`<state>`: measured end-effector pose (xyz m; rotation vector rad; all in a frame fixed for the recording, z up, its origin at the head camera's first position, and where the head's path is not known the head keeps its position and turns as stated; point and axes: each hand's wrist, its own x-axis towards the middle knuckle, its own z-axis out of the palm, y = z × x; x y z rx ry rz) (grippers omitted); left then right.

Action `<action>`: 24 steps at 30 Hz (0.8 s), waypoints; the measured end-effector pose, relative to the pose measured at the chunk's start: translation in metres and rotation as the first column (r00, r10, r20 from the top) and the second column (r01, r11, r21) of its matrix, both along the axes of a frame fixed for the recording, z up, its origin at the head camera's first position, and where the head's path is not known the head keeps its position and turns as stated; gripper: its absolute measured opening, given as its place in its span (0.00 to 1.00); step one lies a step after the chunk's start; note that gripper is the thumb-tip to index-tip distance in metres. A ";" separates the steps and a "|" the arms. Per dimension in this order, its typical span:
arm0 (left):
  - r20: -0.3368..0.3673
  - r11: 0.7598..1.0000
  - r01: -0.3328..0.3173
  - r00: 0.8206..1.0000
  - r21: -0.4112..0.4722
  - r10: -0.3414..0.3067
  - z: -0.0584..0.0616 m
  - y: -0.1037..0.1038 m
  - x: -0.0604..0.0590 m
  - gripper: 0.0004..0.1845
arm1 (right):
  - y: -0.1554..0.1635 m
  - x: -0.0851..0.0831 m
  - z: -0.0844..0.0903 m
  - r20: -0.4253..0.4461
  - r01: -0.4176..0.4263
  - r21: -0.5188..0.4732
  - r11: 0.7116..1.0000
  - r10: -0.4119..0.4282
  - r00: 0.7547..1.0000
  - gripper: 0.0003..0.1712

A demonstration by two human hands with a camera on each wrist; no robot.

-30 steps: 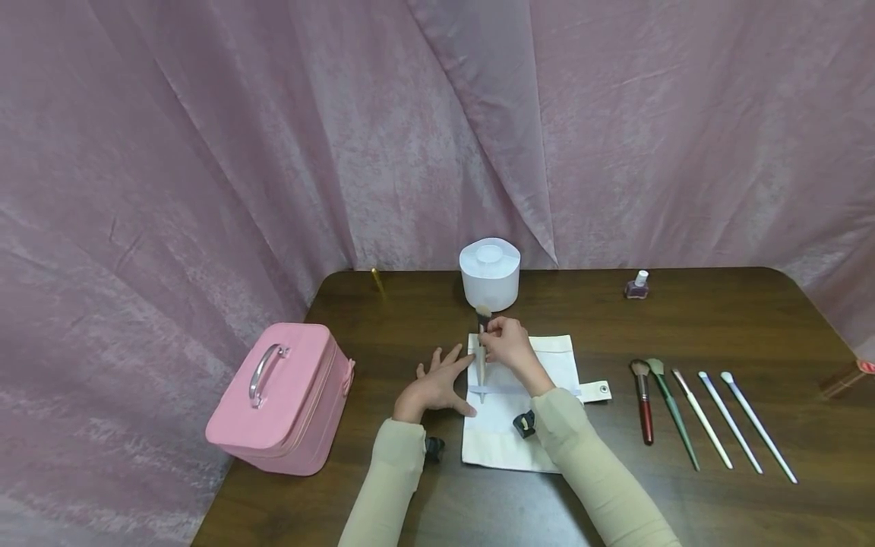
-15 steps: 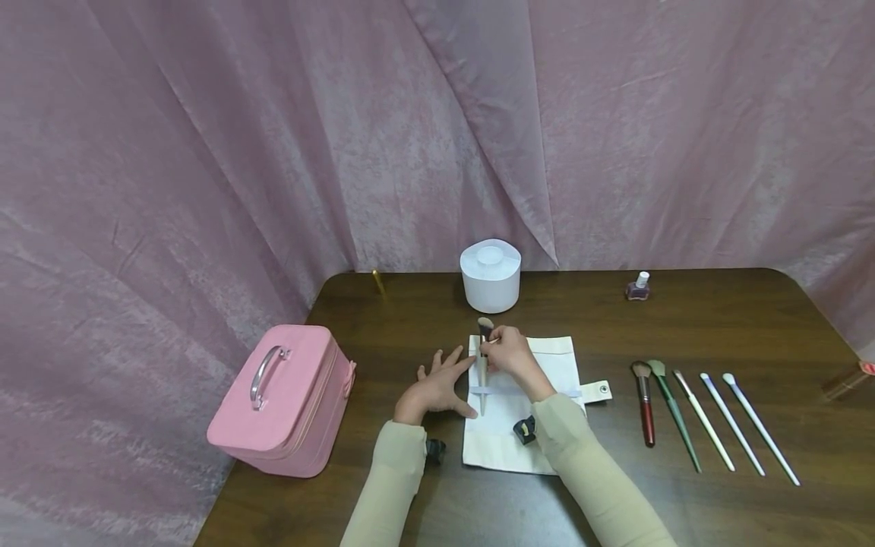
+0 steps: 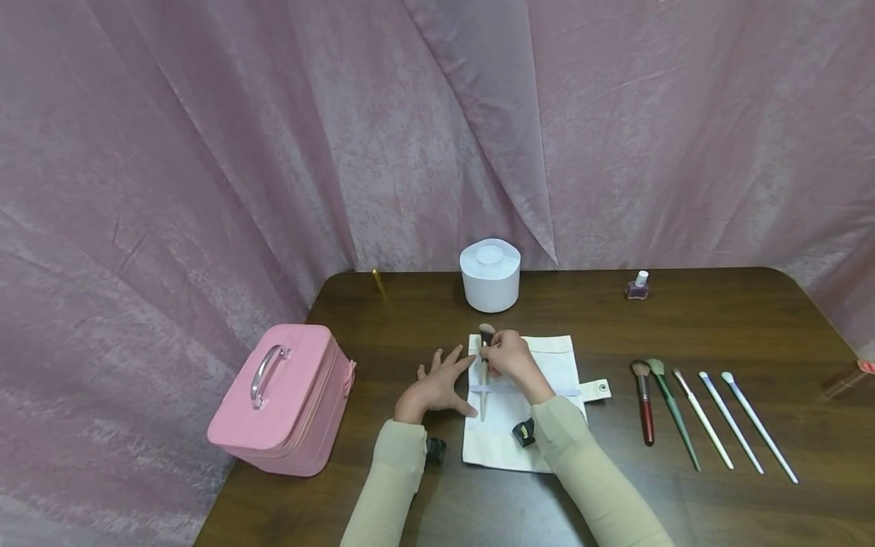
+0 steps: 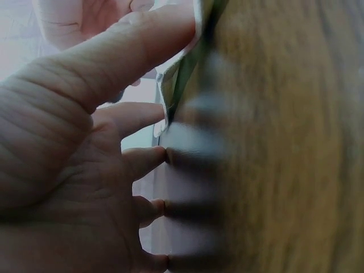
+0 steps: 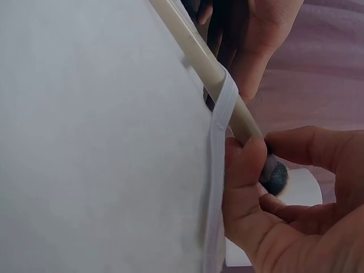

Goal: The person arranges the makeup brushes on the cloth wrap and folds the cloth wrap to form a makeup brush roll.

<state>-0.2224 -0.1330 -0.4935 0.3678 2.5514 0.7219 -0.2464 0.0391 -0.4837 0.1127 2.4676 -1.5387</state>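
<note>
Where an elastic band (image 5: 224,108) loops over its handle, the brush (image 3: 484,372) lies mid-frame on white cloth (image 3: 492,447), long axis up-frame, bristles topmost; right hand (image 3: 509,355) nearer, fingers pinching it (left hand (image 3: 437,384) spread, fingers straight, at cloth's left edge).

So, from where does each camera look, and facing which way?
Head: worn on the head, facing forward and down at the table; left hand, right hand, sleeves show.
Left wrist: on that wrist, facing the left hand's spread fingers and the table; both hands show.
Right wrist: on that wrist, facing the brush in the right hand; both hands show.
Head and right wrist both show the brush.
</note>
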 end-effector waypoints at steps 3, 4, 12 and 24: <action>-0.001 1.000 -0.002 1.000 -0.008 0.002 -0.001 0.000 -0.001 0.54 | -0.001 0.001 0.000 0.018 0.010 0.003 1.000 -0.011 1.000 0.09; -0.005 1.000 -0.001 1.000 -0.010 0.001 -0.001 0.000 -0.001 0.54 | -0.001 0.002 0.000 0.026 0.017 -0.003 1.000 -0.017 1.000 0.09; -0.006 1.000 -0.001 1.000 -0.015 0.001 -0.002 0.000 -0.001 0.53 | 0.000 0.005 -0.004 0.043 0.037 -0.035 0.999 -0.035 0.998 0.09; -0.015 1.000 0.004 1.000 -0.003 -0.004 -0.002 -0.001 -0.001 0.54 | 0.001 0.009 -0.007 0.047 0.043 0.019 0.999 -0.044 0.998 0.19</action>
